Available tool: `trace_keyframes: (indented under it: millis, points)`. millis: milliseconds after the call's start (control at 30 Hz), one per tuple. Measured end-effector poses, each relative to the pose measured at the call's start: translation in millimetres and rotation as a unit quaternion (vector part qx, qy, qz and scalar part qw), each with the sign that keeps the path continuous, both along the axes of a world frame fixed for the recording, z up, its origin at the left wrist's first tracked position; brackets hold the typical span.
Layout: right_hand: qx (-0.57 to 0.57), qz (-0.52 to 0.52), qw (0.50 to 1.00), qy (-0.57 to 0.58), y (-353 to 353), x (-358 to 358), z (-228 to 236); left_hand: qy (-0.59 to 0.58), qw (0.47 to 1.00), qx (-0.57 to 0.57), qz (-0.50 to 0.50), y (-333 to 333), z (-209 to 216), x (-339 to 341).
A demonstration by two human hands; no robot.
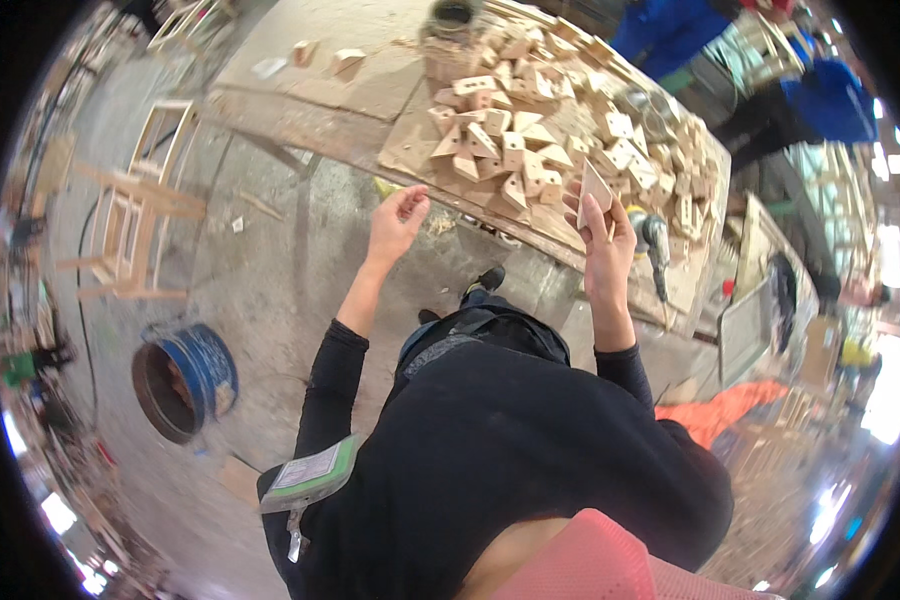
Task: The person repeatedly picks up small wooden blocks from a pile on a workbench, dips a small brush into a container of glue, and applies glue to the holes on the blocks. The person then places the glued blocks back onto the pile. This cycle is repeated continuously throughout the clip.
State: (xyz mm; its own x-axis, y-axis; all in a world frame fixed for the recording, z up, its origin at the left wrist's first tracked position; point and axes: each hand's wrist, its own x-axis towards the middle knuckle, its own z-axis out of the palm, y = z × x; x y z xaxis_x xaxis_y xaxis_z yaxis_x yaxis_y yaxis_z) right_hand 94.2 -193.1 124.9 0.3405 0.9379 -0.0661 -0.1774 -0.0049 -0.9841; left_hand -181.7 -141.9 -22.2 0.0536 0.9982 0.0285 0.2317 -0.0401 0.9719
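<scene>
My right hand [604, 232] holds a small flat wooden piece [594, 188] upright between thumb and fingers, just in front of the workbench [300, 125]. My left hand [398, 215] hovers loosely curled and holds nothing, close to the bench's near edge. On the bench lies a big heap of small triangular wooden blocks [530, 130], spread from the middle to the right end. Both my forearms are in black sleeves.
A power drill [656, 245] lies at the bench edge by my right hand. A blue bucket [185, 380] stands on the concrete floor at left, near wooden chair frames [135, 220]. People in blue [750, 60] work behind the bench. An orange cloth [720, 408] lies at right.
</scene>
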Motion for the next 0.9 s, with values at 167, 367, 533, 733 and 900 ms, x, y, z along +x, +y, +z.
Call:
trace_keyframes:
  millis: [167,367,533,733,900]
  points:
    - [-0.028,-0.006,1.000,-0.005,15.3,51.7,-7.7,0.053,0.997,0.051,-0.029,71.2,42.5,50.6]
    - [-0.038,0.007,0.999,0.029,52.0,84.8,-13.8,0.156,0.975,0.091,-0.128,166.1,59.5,145.8]
    - [-0.041,-0.025,0.997,0.053,68.9,108.7,-21.5,0.365,0.878,0.246,-0.190,237.5,33.9,215.8]
    - [-0.073,-0.082,0.993,0.050,74.6,109.5,-22.6,0.523,0.791,0.271,-0.165,277.8,5.4,228.8]
    - [-0.067,-0.125,0.987,0.079,87.9,90.0,-18.0,0.358,0.872,0.205,-0.265,252.3,48.8,201.5]
